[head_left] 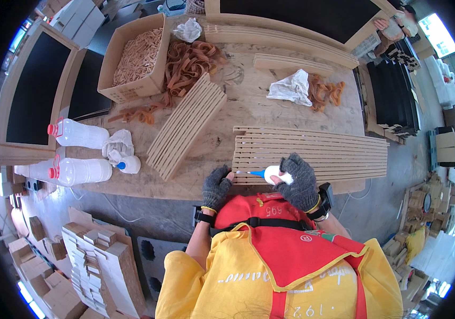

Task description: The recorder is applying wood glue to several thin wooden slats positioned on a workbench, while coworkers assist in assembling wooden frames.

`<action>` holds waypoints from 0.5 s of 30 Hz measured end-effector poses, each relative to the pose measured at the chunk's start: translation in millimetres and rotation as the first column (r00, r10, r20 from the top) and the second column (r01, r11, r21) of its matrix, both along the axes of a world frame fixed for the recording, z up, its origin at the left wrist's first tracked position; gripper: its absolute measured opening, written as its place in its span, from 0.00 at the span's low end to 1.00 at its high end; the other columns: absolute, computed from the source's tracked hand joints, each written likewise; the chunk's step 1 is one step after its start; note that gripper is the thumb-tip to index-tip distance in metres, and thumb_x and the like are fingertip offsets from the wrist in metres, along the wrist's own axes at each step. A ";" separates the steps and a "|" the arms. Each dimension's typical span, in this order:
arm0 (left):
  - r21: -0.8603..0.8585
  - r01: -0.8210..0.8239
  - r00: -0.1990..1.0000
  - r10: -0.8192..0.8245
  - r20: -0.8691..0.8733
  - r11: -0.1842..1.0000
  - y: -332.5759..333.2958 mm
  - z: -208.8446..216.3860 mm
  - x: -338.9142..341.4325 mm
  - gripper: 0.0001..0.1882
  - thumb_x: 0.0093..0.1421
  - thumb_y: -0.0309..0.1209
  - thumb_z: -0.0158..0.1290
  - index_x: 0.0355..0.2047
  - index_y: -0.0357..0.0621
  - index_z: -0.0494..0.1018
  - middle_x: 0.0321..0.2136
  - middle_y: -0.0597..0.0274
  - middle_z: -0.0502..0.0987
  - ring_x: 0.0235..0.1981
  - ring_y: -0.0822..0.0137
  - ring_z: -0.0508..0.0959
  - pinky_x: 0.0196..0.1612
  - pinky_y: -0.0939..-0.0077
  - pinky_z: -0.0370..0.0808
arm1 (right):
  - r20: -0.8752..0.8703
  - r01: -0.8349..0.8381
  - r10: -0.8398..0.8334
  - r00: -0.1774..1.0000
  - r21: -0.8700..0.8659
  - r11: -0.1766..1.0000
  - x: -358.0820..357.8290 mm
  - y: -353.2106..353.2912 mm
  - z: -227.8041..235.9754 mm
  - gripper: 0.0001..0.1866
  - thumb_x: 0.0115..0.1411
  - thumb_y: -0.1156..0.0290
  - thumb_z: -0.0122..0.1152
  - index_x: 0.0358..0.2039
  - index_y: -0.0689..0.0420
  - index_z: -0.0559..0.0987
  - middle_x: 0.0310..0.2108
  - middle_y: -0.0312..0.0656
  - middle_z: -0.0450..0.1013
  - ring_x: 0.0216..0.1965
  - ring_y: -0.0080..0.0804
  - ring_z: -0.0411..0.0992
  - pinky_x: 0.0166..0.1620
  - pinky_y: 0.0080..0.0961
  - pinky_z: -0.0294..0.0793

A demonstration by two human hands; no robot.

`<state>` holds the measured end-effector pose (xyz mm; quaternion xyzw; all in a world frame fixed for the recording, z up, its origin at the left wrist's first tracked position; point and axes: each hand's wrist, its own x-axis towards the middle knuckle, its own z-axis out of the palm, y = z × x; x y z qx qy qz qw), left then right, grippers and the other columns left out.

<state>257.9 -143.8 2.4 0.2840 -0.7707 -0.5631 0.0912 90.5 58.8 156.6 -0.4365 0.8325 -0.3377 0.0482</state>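
Note:
My right hand (297, 183), in a dark grey glove with bare fingertips, is wrapped round a white squeeze bottle (276, 174). The bottle lies tilted on its side, its blue nozzle pointing left over the near left end of a row of slotted wooden slats (312, 154). Beside that end is my left hand (217, 187), gloved the same way, fingers curled and thumb tip close to the nearest slat. What it pinches, if anything, is hidden. A second bundle of slats (187, 125) lies slantwise to the left on the wooden worktable (238, 80).
A cardboard box (134, 58) of wooden dowels stands far left, beside brown straps (190, 64). Two large clear bottles (81, 170) with red caps and a small blue-capped bottle (129, 164) are at left. Long strips (280, 42) lie at the back. Another person (397, 26) stands far right.

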 end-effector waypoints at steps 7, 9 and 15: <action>-0.015 -0.009 1.000 0.008 -0.028 1.000 1.2 -4.4 0.4 0.18 0.66 0.40 0.57 0.47 0.36 0.80 0.41 0.45 0.83 0.45 0.49 0.82 0.51 0.62 0.77 | -0.043 0.004 -0.004 0.999 -0.006 1.000 1.2 0.0 -2.6 0.19 0.50 0.63 0.76 0.41 0.54 0.82 0.34 0.45 0.74 0.34 0.49 0.76 0.37 0.42 0.75; -0.018 -0.009 1.000 0.008 -0.030 1.000 2.3 -2.0 -0.5 0.18 0.66 0.40 0.57 0.47 0.36 0.80 0.41 0.45 0.83 0.45 0.49 0.82 0.51 0.62 0.76 | -0.053 -0.003 0.002 0.999 -0.022 1.000 0.6 -1.7 -3.1 0.19 0.50 0.63 0.76 0.41 0.54 0.82 0.34 0.45 0.74 0.34 0.49 0.76 0.37 0.43 0.75; -0.014 0.000 1.000 0.000 0.013 1.000 0.0 4.2 -0.5 0.19 0.67 0.41 0.57 0.48 0.36 0.80 0.43 0.45 0.83 0.47 0.50 0.82 0.52 0.63 0.76 | -0.072 -0.023 0.025 0.997 0.037 0.999 1.0 -8.9 5.4 0.19 0.50 0.64 0.75 0.42 0.54 0.81 0.33 0.44 0.74 0.34 0.49 0.76 0.36 0.43 0.74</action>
